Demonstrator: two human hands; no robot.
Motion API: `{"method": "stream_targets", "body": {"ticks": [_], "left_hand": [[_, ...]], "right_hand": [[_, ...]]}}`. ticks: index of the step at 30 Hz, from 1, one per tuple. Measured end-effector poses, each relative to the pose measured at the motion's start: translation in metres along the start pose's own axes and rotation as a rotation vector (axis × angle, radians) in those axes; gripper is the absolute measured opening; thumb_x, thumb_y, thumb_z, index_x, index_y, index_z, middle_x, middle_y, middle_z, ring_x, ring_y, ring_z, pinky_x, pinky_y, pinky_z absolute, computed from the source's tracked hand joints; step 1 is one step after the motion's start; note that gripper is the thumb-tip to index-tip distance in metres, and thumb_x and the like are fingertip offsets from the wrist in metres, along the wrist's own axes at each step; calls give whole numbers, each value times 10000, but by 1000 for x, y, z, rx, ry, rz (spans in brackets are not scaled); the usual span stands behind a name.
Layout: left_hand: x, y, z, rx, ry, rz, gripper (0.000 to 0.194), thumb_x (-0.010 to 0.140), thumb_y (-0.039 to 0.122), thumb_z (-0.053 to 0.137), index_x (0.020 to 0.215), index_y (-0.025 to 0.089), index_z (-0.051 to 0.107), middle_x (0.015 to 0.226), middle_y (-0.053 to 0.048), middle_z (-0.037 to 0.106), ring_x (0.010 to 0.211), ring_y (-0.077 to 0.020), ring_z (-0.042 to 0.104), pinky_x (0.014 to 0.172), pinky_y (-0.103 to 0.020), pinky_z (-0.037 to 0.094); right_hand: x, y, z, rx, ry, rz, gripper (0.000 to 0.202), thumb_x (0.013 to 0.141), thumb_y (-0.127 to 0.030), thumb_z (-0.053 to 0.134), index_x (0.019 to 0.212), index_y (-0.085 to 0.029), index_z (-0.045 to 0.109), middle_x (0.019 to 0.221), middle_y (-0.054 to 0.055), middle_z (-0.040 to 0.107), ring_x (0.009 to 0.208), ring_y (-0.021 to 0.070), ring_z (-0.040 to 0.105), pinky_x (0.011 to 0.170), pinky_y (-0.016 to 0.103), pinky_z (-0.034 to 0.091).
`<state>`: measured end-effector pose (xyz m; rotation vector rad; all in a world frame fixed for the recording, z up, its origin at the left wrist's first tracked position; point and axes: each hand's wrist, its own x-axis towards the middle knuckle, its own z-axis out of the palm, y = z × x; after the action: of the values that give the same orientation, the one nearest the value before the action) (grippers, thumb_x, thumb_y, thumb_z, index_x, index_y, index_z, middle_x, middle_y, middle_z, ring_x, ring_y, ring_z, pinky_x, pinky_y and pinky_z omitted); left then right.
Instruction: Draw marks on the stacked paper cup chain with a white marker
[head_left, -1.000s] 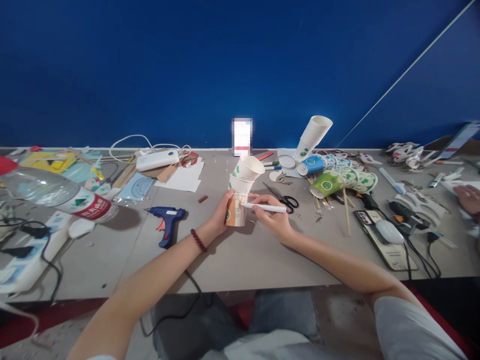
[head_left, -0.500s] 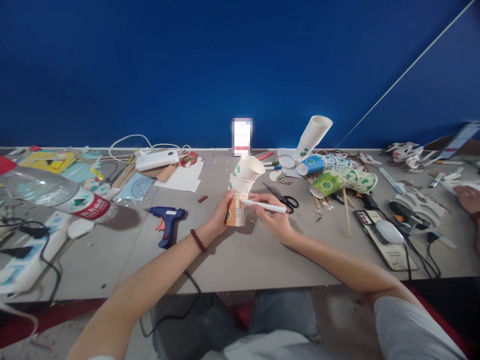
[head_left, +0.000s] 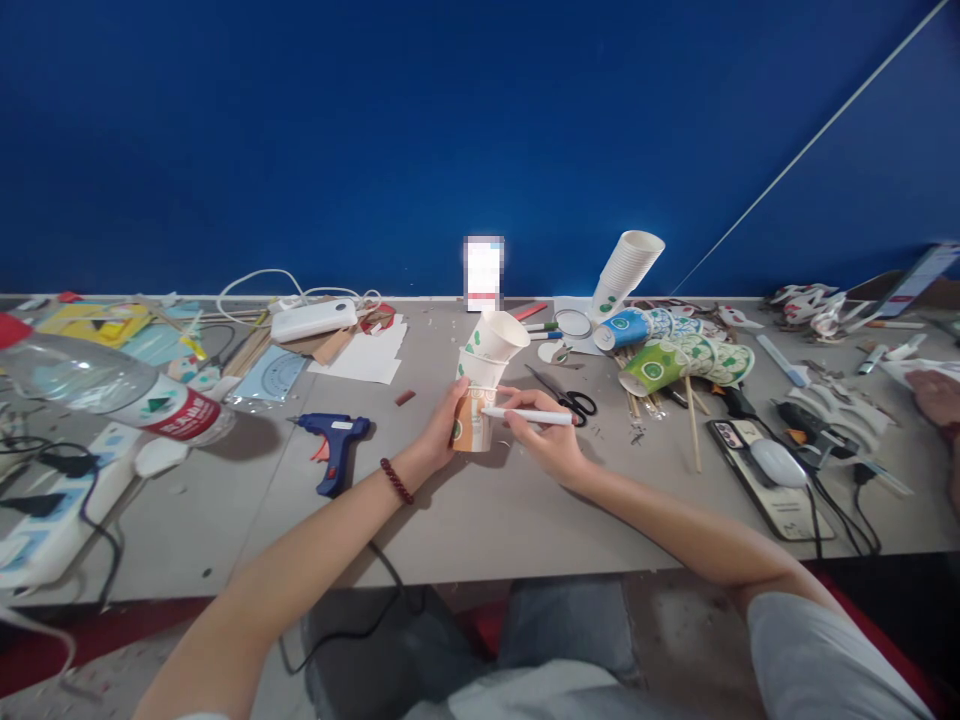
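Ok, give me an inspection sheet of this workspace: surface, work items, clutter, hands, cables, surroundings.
Surface: flat grey tabletop, littered with scraps.
Work items: bent stack of printed paper cups, orange-and-white cup lowest; slim white pen, tip at that cup, contact unclear.
Clutter: blue plastic glue gun; black-handled scissors; clear red-capped plastic bottle; tall stack of white paper cups.
Hands: left hand grips the bent stack; right hand holds the pen.
Cables: black cable over the tabletop's front edge; black plugs in white plastic power strip.
Surroundings: blue wall; another person's hand at far right.
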<state>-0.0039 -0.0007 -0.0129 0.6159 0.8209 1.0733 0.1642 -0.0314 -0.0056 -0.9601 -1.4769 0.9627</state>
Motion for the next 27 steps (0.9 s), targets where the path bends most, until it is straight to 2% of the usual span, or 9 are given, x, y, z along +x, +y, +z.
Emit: {"method": "stream_targets", "body": {"ticks": [4, 11, 17, 27], "left_hand": [[0, 0, 1, 16, -12, 31, 503, 716, 624, 744, 915, 164, 707, 768, -32, 702, 631, -153, 626, 611, -275, 484], [-2, 4, 5, 33, -50, 10, 542, 685, 650, 754, 916, 162, 709, 747, -43, 704, 611, -157, 627, 606, -282, 496], [-1, 2, 3, 12, -26, 11, 492, 720, 601, 753, 949, 170, 693, 791, -52, 722, 653, -180, 662, 635, -293, 510], [-2, 2, 3, 18, -41, 30, 462, 762, 597, 723, 944, 173, 709, 803, -69, 720, 697, -204, 669, 662, -311, 497]], "right_hand": [[0, 2, 0, -10, 10, 21, 130, 900, -348, 663, 956, -231, 661, 1093, 91, 752, 1135, 268, 693, 827, 368, 594], [0, 6, 0, 13, 12, 38, 183, 905, -400, 666, 978, -233, 667, 1076, 89, 750, 1079, 258, 710, 831, 385, 615], [0, 7, 0, -2, 19, 35, 193, 907, -409, 664, 982, -231, 668, 1075, 83, 748, 1079, 249, 710, 871, 393, 610], [2, 1, 0, -27, 9, 41, 160, 896, -366, 659, 970, -225, 672, 1070, 85, 754, 1057, 242, 717, 800, 355, 620]]}}
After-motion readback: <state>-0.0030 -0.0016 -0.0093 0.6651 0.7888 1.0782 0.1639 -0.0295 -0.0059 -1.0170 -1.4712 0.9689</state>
